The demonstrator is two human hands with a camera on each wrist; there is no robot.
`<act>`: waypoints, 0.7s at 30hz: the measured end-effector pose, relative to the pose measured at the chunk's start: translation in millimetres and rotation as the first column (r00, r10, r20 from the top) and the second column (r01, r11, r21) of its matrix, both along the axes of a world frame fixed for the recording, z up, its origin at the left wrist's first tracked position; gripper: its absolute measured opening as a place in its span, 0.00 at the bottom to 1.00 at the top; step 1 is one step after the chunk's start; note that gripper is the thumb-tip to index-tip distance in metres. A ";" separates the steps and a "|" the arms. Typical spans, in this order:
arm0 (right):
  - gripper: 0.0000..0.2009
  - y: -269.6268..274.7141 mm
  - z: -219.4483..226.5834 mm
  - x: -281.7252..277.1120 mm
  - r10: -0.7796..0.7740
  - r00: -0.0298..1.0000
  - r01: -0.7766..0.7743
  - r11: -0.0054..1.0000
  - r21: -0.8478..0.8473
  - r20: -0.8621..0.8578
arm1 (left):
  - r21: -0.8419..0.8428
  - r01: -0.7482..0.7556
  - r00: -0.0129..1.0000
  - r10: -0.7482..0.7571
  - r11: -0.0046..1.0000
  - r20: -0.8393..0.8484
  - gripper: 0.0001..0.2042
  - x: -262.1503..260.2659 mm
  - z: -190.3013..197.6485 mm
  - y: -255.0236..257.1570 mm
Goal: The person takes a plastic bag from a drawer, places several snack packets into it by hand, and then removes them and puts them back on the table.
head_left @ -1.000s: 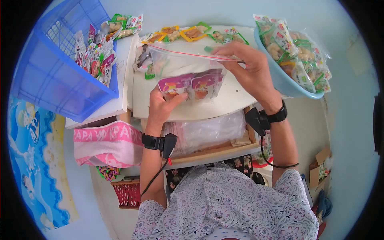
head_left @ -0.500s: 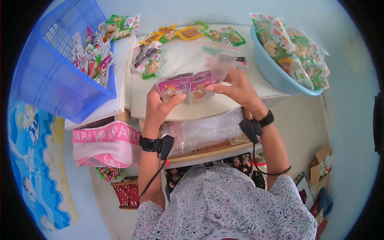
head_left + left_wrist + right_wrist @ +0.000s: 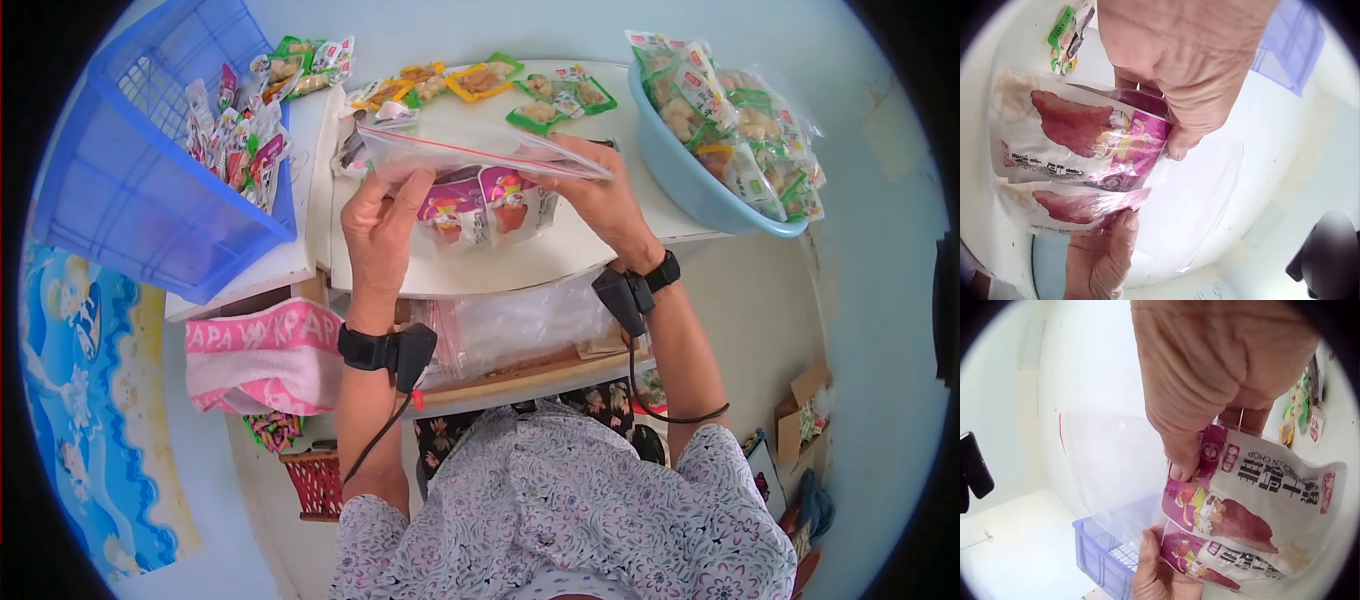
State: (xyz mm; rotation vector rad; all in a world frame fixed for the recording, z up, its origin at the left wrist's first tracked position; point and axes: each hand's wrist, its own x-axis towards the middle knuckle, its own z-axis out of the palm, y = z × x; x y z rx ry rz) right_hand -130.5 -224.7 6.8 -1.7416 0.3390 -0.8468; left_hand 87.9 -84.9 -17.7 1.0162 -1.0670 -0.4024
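While both hands lift it:
Bag: clear bag containing two purple packets
Left hand: fingers pinching bag
Right hand: fingers pinching bag

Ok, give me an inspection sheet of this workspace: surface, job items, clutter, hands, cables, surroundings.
Surface: white table, partly bare.
Job's things: clear zip bag holding purple snack packets.
Clutter: loose snack packets along the far edge; blue bowl and blue basket with more packets.
Hands: left hand and right hand grip the bag at either end.
Cables: black cable from the left wrist unit.
Surroundings: pink towel, red basket below.
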 end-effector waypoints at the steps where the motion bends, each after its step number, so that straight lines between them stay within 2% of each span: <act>1: 0.10 -1.3 -0.1 0.3 0.012 1.000 -0.013 1.000 0.023 0.010 | 0.008 0.027 0.999 -0.027 1.000 -0.043 0.06 -3.9 -0.6 -1.8; 3: 0.11 2.4 -2.2 2.1 -0.003 0.999 0.005 0.998 0.064 -0.036 | 0.020 0.079 0.989 -0.075 0.997 -0.129 0.05 -9.8 -1.7 -3.5; 4: 0.11 4.2 -3.7 3.0 -0.009 0.998 0.014 0.996 0.088 -0.061 | 0.041 0.077 0.991 -0.072 0.996 -0.116 0.06 -8.0 -1.6 -4.0; 6: 0.11 6.3 -5.6 2.8 0.002 1.000 -0.001 0.986 0.169 -0.005 | 0.096 0.074 0.993 -0.065 0.993 -0.095 0.08 -6.1 -3.9 -1.1; 7: 0.11 7.2 -6.5 2.4 0.003 1.000 -0.008 0.978 0.208 0.026 | 0.058 0.100 0.989 -0.093 0.993 -0.114 0.09 -10.6 -4.4 0.2; 9: 0.10 3.5 -12.1 4.7 -0.010 1.000 0.010 1.000 0.012 0.024 | -0.033 0.150 0.979 -0.153 0.988 -0.138 0.12 -22.7 0.7 -0.3; 10: 0.09 2.2 -14.3 5.7 -0.017 1.000 0.019 0.996 -0.087 0.024 | 0.060 0.148 0.983 -0.140 0.987 -0.120 0.14 -24.8 4.2 1.1; 12: 0.08 3.2 -16.2 6.8 -0.012 0.999 0.019 0.989 -0.144 0.048 | 0.245 0.132 0.990 -0.115 0.960 -0.082 0.16 -27.7 8.4 5.2; 13: 0.07 4.6 -15.8 7.3 -0.009 0.998 0.019 0.985 -0.171 0.060 | 0.209 0.129 0.990 -0.114 0.969 -0.080 0.17 -27.5 7.2 6.0; 16: 0.05 14.8 -3.7 2.5 0.101 0.983 -0.097 0.995 -0.033 0.155 | 0.124 0.141 0.986 -0.129 0.982 -0.102 0.18 -26.7 3.6 7.8; 19: 0.06 7.1 -12.5 0.6 -0.010 0.994 0.015 0.999 -0.047 0.105 | 0.068 0.156 0.981 -0.147 0.985 -0.128 0.19 -23.8 7.7 6.0; 21: 0.09 8.8 -14.7 -1.1 -0.064 0.995 0.060 0.996 0.060 0.076 | 0.051 0.142 0.984 -0.135 0.989 -0.114 0.18 -18.8 2.7 0.6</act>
